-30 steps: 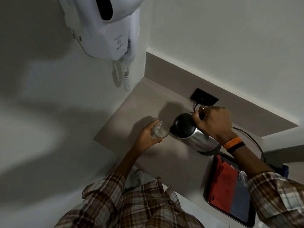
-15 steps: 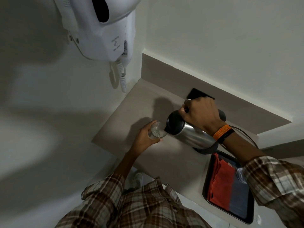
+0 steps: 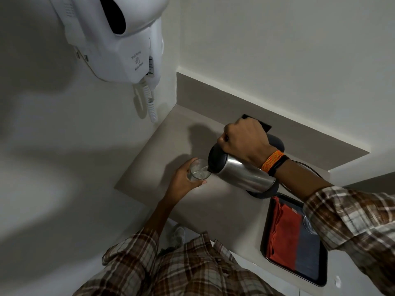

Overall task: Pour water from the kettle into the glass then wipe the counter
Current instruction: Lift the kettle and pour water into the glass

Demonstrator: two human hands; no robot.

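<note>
The right hand (image 3: 245,142) grips the kettle (image 3: 239,171) by its handle, tipped low over the worktop (image 3: 213,210) — spout at the rim of the glass (image 3: 197,170), water running in. The left hand (image 3: 183,180) is wrapped round that glass. A red cloth (image 3: 284,229) lies on the tray (image 3: 320,276).

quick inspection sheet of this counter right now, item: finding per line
surface: beige counter, no spill seen
job's things: steel kettle tilted, spout at the glass, water running in; red cloth folded on a dark tray
clutter: second glass on the tray, partly hidden by the sleeve
hands: left hand grips the glass; right hand grips the kettle handle
cables: black cord behind the right wrist, toward the kettle base
surroundings: wall hair dryer with coiled cord; black socket plate
</note>
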